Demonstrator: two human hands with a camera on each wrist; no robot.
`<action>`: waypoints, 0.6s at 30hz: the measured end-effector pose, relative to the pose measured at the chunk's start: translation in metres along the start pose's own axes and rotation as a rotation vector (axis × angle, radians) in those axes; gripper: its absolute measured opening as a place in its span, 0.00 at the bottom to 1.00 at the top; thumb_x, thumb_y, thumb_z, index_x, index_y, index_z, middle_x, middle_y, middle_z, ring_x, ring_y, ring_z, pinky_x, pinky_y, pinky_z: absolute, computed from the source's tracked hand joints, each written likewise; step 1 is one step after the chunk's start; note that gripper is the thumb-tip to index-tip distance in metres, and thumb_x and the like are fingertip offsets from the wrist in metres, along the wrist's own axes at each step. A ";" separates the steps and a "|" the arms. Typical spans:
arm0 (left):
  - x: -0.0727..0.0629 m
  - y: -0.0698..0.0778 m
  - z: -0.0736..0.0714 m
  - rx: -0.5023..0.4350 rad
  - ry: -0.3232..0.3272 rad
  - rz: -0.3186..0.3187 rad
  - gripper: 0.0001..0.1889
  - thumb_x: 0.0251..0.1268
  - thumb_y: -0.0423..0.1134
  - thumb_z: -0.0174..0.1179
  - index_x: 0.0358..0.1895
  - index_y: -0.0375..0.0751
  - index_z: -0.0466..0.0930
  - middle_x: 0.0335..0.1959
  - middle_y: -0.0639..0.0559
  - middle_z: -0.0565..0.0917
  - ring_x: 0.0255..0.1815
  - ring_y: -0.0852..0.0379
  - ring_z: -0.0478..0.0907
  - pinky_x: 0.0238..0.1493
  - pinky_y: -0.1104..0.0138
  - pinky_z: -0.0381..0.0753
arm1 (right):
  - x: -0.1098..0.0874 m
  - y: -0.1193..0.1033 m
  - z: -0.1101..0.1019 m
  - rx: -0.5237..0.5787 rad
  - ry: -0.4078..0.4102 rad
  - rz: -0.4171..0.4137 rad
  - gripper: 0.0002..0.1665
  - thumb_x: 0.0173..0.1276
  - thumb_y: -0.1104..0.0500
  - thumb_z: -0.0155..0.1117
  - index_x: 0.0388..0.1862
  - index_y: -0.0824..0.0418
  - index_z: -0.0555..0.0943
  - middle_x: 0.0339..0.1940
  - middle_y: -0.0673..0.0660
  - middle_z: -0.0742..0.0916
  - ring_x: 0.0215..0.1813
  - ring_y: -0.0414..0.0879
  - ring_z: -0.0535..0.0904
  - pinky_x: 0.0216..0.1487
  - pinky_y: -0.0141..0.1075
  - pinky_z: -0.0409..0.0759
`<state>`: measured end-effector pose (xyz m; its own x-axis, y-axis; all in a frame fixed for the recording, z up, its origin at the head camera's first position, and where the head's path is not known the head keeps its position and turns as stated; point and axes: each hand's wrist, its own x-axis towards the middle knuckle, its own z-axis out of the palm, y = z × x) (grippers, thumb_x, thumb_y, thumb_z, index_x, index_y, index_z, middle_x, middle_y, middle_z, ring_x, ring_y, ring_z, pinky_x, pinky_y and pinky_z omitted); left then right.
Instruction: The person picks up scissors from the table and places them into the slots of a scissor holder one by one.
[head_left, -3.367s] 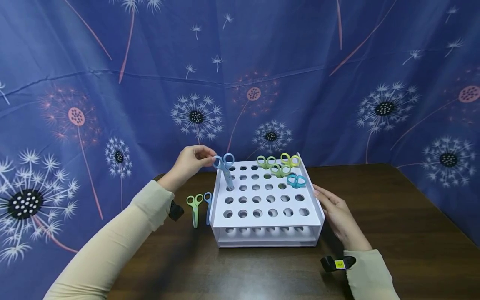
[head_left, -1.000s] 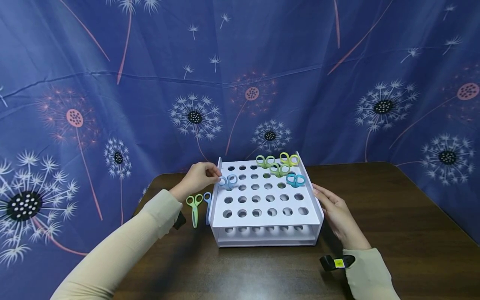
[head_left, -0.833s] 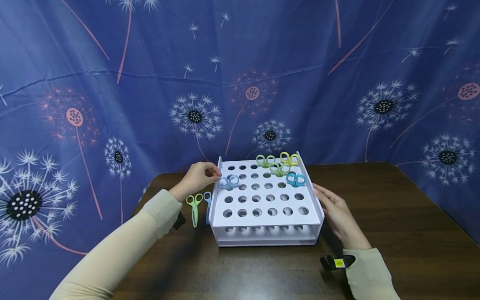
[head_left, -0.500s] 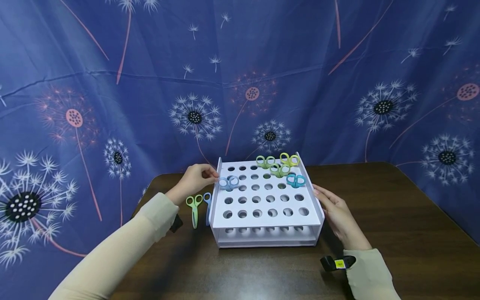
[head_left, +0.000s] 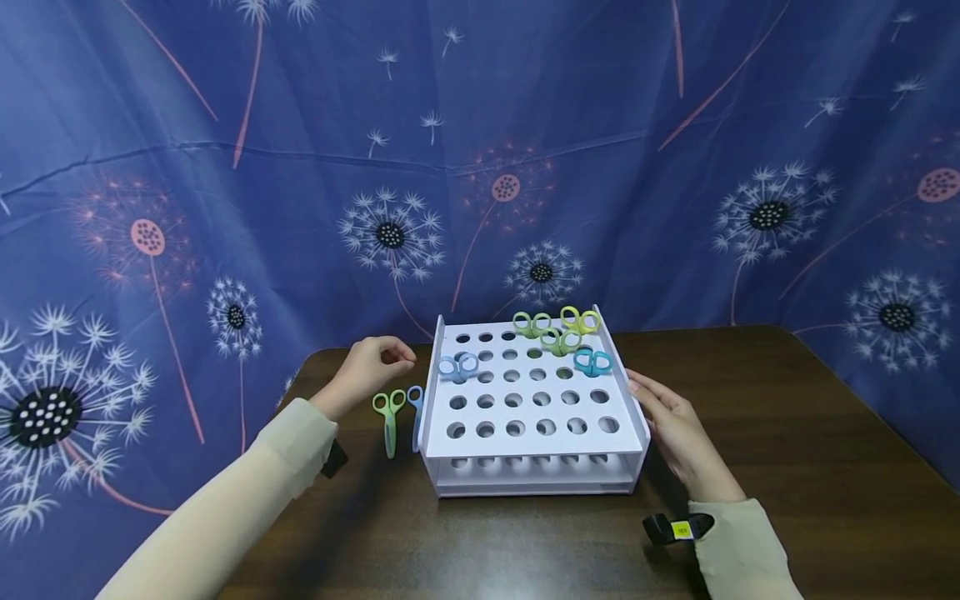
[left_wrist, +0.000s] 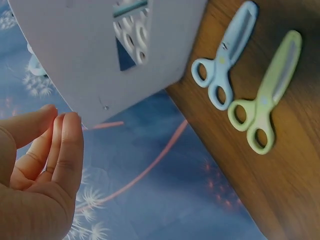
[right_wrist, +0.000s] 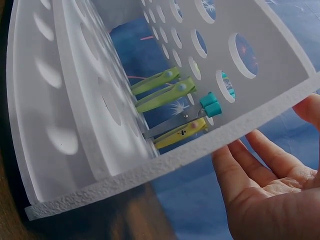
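Observation:
The white rack (head_left: 525, 446) stands on the table, its top pierced by rows of round holes. Light blue scissors (head_left: 458, 368) sit handles-up in a hole near its left edge. My left hand (head_left: 367, 373) is just left of the rack, apart from it, fingers loosely bent with nothing between them. Green scissors (left_wrist: 265, 100) and blue scissors (left_wrist: 221, 72) lie on the table beside the rack, near that hand. My right hand (head_left: 681, 433) rests its fingers against the rack's right side panel; the right wrist view shows its fingertips touching the panel edge.
Teal scissors (head_left: 592, 362), yellow scissors (head_left: 580, 322) and two green pairs stand in holes at the rack's back right. Their blades show under the top in the right wrist view. A blue dandelion-print cloth (head_left: 637, 250) hangs behind the brown table (head_left: 795, 433).
The light blue scissors have gone down into their hole, up to the handles. My left hand has let go of them and moved left, away from the rack. The right hand has stayed in place.

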<state>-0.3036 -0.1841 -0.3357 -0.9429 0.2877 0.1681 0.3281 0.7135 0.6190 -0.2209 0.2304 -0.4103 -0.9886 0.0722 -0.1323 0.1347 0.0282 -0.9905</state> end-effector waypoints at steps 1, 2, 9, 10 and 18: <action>-0.001 -0.002 -0.001 0.008 0.000 -0.004 0.03 0.64 0.34 0.63 0.38 0.42 0.84 0.34 0.48 0.85 0.35 0.54 0.79 0.38 0.64 0.79 | 0.000 0.000 0.000 -0.001 0.000 -0.002 0.44 0.70 0.36 0.54 0.76 0.56 0.59 0.78 0.60 0.62 0.64 0.38 0.67 0.47 0.21 0.73; -0.001 -0.004 -0.002 0.015 0.001 -0.009 0.03 0.64 0.34 0.63 0.38 0.42 0.85 0.34 0.48 0.85 0.35 0.54 0.79 0.38 0.63 0.79 | -0.001 0.000 0.000 -0.003 0.001 -0.004 0.44 0.70 0.36 0.54 0.76 0.56 0.59 0.77 0.60 0.62 0.65 0.39 0.67 0.48 0.21 0.73; -0.006 -0.019 -0.004 0.047 0.007 -0.032 0.04 0.64 0.33 0.63 0.39 0.41 0.85 0.37 0.47 0.86 0.39 0.51 0.81 0.42 0.60 0.80 | -0.002 0.001 0.000 -0.004 0.001 0.016 0.44 0.69 0.35 0.54 0.76 0.56 0.59 0.77 0.60 0.62 0.64 0.39 0.67 0.47 0.21 0.74; -0.006 -0.021 -0.004 0.050 0.004 -0.034 0.04 0.64 0.33 0.63 0.39 0.40 0.85 0.38 0.46 0.86 0.39 0.51 0.81 0.42 0.60 0.79 | -0.002 0.002 0.000 -0.005 0.002 0.020 0.44 0.69 0.35 0.54 0.76 0.56 0.59 0.77 0.59 0.62 0.64 0.40 0.67 0.47 0.21 0.74; -0.002 -0.037 -0.003 0.075 0.009 -0.034 0.04 0.64 0.33 0.63 0.39 0.39 0.85 0.37 0.46 0.87 0.39 0.52 0.81 0.43 0.58 0.80 | -0.002 0.001 0.000 -0.002 0.006 0.011 0.44 0.70 0.36 0.54 0.77 0.56 0.59 0.77 0.60 0.62 0.60 0.35 0.69 0.47 0.22 0.74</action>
<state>-0.3139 -0.2136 -0.3568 -0.9539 0.2568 0.1552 0.2989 0.7690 0.5650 -0.2189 0.2298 -0.4108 -0.9867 0.0786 -0.1426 0.1453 0.0294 -0.9890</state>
